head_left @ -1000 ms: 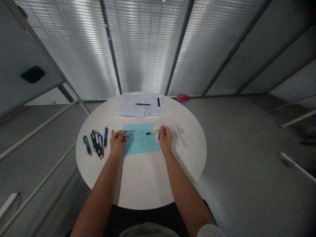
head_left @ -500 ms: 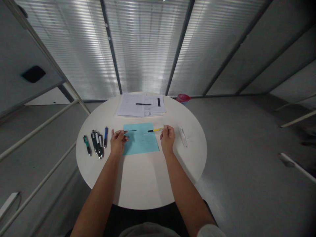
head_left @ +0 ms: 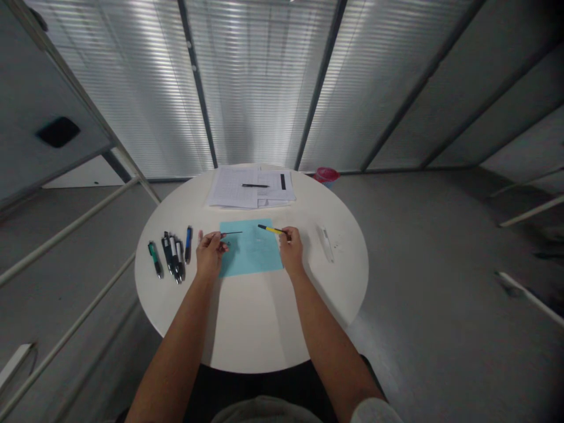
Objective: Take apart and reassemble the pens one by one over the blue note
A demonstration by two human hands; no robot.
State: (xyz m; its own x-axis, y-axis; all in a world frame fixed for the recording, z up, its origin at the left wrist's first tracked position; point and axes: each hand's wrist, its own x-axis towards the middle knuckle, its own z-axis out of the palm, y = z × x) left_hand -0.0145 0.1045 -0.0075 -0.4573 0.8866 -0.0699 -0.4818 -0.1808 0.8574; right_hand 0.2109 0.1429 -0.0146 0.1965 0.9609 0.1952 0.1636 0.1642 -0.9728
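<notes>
Pale blue sheet [head_left: 250,252], yellow and black pen [head_left: 272,230].

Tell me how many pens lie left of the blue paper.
5, left to right in a row: green pen, black pen, white-barrelled pen, dark pen, blue pen. Their overlap may hide another.

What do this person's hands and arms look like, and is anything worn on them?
The left hand and right hand are bare, without gloves; the left forearm and right forearm show no sleeves, watch or bands.
</notes>
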